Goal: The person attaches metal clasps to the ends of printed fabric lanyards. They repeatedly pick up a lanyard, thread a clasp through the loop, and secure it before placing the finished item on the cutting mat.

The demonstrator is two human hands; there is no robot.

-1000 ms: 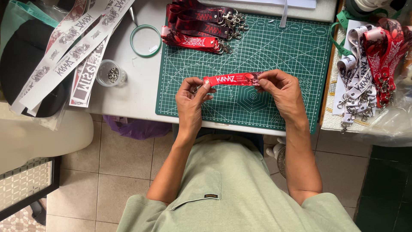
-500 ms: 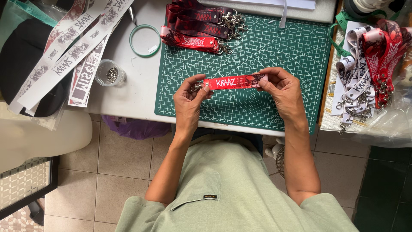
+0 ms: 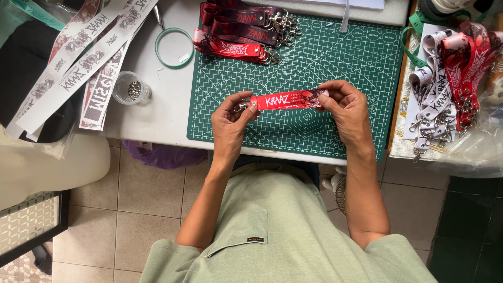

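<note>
Holding a short red printed strap (image 3: 287, 99) level above the green cutting mat (image 3: 335, 57), a person in a pale green shirt works at a white surface (image 3: 157, 105); the left hand (image 3: 230, 123) pinches the strap's left end, where a small metal clasp shows at the fingertips, its grip grasping the strap; the right hand (image 3: 343, 107) pinches the strap's right end between thumb and fingers, its grip likewise closed on the strap; the strap runs across the middle of the mat, slightly raised toward the right hand, and whether it touches the mat cannot be told. At the mat's far left corner lies a pile of red and dark straps (image 3: 238, 29) with metal clasps, partly on the mat; just left of the mat sits a green ring (image 3: 174, 48) on the surface, and farther left a small clear cup (image 3: 131, 88) of metal bits; beyond the cup, well left of the mat, long white printed ribbons (image 3: 78, 63) lie at a slant over a dark object. To the right of the mat a heap of white and red straps (image 3: 450, 78) with clasps rests on a white sheet, beside a clear plastic bag (image 3: 474, 149); below the mat's near edge, tiled floor (image 3: 141, 209) shows under the surface.
</note>
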